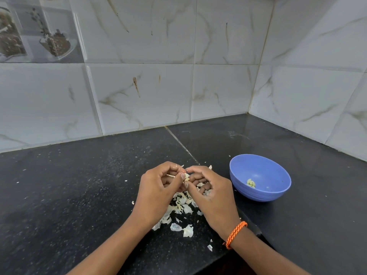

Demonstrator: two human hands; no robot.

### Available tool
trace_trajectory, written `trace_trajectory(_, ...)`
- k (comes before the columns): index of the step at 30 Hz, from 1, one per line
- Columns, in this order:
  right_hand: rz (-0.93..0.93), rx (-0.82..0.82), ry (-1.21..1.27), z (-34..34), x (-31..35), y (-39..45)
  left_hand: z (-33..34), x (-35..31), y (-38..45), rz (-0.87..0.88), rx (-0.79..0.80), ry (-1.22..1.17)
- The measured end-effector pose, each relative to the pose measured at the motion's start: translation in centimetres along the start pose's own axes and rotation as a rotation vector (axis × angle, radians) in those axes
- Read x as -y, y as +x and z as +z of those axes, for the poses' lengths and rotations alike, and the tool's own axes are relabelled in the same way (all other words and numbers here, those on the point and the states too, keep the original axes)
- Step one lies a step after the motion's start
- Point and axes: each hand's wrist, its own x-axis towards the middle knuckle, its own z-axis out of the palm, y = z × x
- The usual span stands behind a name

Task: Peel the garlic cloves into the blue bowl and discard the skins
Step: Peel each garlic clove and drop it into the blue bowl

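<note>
**Both hands on 1 clove, over the pile of skins**

We see the left hand (pixel 158 187) and the right hand (pixel 208 187) brought together at the fingertips, both pinching the same small garlic clove (pixel 186 178) between thumbs and forefingers. The other fingers curl loosely underneath. We judge the grip is this tight and close because the skin has to be picked off with the nails while the opposite hand stops the clove from turning.

The clove is held above the tabletop (pixel 79 195), directly over a heap of garlic skins (pixel 181 205) that lies under and between the wrists, toward the tabletop's near edge. Working there lets loose flakes drop onto the heap, where they can be gathered and thrown out at 1 go. A few stray flakes lie nearer the front edge. We cannot tell whether unpeeled cloves are hidden beneath the hands.

Just beside the right hand, toward the tabletop's right side and short of the back corner, stands the blue bowl (pixel 278 175). It holds a small cluster of peeled cloves (pixel 251 183) on its bottom, too small to count. We judge its place suits a short reach from the right hand.

An orange braided band (pixel 236 234) circles the right wrist.
</note>
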Motion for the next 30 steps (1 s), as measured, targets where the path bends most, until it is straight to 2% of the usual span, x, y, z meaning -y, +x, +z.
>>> trace_trajectory(10, 0.005, -0.080, 0.009, -0.2, -0.4, -0.1, -0.1, -0.4, -0.1, -0.052, -0.014, -0.110)
trace_trajectory(16, 0.071, -0.061, 0.158, -0.6, -0.8, 0.1, -0.9, -0.5, 0.1, -0.025, -0.091, 0.089)
trace_trajectory(21, 0.092, -0.042, 0.226, -0.6, -0.7, 0.2, -1.4, -0.5, 0.1, 0.002, -0.081, 0.309)
trace_trajectory(30, 0.031, -0.084, 0.085, -0.6, -0.5, 0.2, -1.3, -0.1, 0.1, -0.007, -0.022, 0.245)
